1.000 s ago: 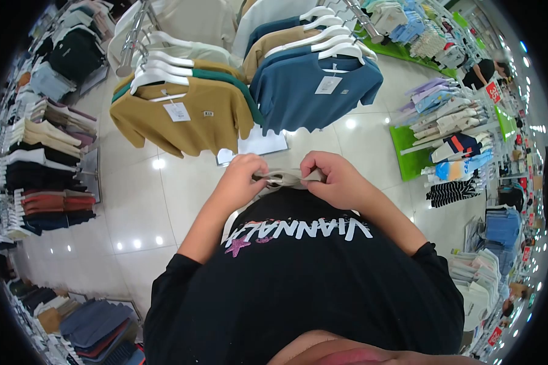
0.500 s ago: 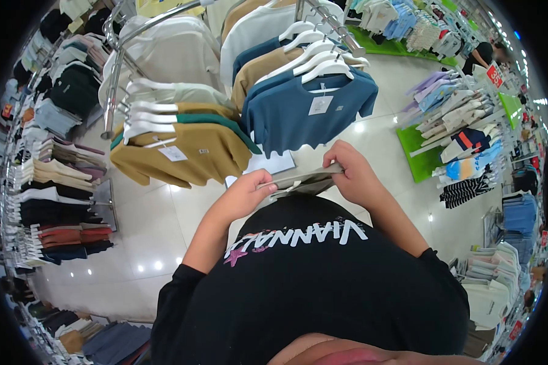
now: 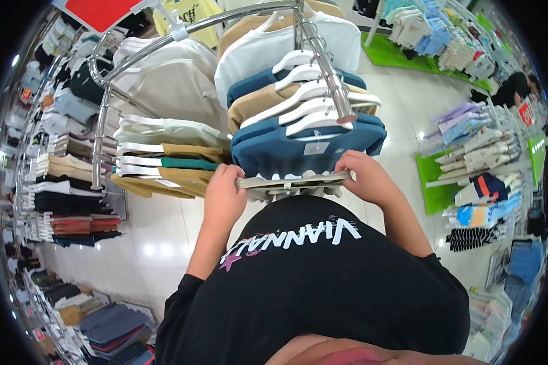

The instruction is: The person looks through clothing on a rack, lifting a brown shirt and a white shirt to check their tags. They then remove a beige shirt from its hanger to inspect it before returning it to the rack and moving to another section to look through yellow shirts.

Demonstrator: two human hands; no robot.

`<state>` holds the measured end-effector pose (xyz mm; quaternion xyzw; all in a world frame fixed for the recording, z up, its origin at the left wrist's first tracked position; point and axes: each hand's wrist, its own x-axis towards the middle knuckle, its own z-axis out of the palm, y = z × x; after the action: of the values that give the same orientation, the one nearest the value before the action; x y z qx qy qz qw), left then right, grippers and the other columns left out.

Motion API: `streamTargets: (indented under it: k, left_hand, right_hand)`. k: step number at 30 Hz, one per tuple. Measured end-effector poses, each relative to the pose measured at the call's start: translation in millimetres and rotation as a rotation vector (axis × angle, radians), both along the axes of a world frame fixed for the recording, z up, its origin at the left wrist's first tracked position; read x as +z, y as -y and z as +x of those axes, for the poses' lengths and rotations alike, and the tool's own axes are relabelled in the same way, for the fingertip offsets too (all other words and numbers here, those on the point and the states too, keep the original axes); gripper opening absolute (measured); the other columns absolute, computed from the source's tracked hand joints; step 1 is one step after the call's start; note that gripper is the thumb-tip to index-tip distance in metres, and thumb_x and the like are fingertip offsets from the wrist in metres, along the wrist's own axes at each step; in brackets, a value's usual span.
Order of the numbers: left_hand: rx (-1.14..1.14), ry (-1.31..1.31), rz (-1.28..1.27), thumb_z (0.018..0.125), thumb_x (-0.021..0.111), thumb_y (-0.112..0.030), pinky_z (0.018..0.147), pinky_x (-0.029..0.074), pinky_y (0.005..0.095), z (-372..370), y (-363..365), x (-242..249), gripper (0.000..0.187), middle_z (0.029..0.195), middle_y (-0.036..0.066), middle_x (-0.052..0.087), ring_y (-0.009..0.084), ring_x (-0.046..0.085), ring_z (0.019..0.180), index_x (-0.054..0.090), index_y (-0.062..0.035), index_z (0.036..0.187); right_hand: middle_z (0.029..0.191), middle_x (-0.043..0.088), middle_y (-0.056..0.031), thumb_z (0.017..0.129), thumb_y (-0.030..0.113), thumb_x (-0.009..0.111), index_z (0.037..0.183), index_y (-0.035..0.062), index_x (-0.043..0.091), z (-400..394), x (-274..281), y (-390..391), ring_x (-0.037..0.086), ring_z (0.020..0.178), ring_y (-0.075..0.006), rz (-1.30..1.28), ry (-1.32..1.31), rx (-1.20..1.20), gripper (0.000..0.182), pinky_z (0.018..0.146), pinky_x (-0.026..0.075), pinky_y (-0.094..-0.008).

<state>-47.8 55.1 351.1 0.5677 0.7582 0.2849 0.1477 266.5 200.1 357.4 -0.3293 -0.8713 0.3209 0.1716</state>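
Observation:
A beige garment (image 3: 298, 182) with a straight, waistband-like top edge is stretched sideways in front of the black shirt. My left hand (image 3: 224, 187) is closed on its left end, and my right hand (image 3: 365, 175) pinches the right end. A small pale label shows at the middle of that edge; the lower part is hidden behind the body. Just beyond hang blue T-shirts (image 3: 262, 153) on white hangers, the front one with a white tag. Mustard shirts (image 3: 182, 187) hang close by my left hand.
A chrome rack (image 3: 210, 27) with a protruding arm (image 3: 329, 73) stands straight ahead, bearing beige and white tops. More racks line the left side. To the right, children's clothes hang over a green base (image 3: 431, 182). A person (image 3: 512, 90) is at the far right.
Both hands have moved apart and the garment is now stretched wider and flatter. The blue and mustard shirts appear nearer, and a red sign has come into view at the top left.

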Motion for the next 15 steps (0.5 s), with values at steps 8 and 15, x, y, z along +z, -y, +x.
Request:
streamTargets:
  k: [8,15]
  left_hand:
    - [0.038,0.365,0.037,0.087,0.055,0.004,0.088,0.049,0.0407,57.3,-16.8,-26.0,0.017,0.102,0.022,0.063,0.0397,0.063,0.097,0.057,0.0006,0.104]
    - [0.250,0.511,-0.074,0.098,0.055,-0.009,0.086,0.050,0.0381,71.3,-8.6,-31.0,0.013,0.098,0.020,0.066,0.0336,0.065,0.094,0.059,-0.0007,0.108]
  right_hand:
    - [0.109,0.067,-0.0142,0.092,0.005,0.066,0.114,0.0015,0.065,-21.5,9.0,-139.8,0.065,0.107,-0.0282,0.006,-0.321,-0.238,0.023,0.094,0.051,-0.0360]
    - [0.104,0.070,-0.0167,0.095,0.008,0.065,0.130,0.0006,0.062,-60.2,-2.0,-192.7,0.066,0.093,-0.0271,-0.148,0.034,0.076,0.036,0.084,0.052,-0.0375]
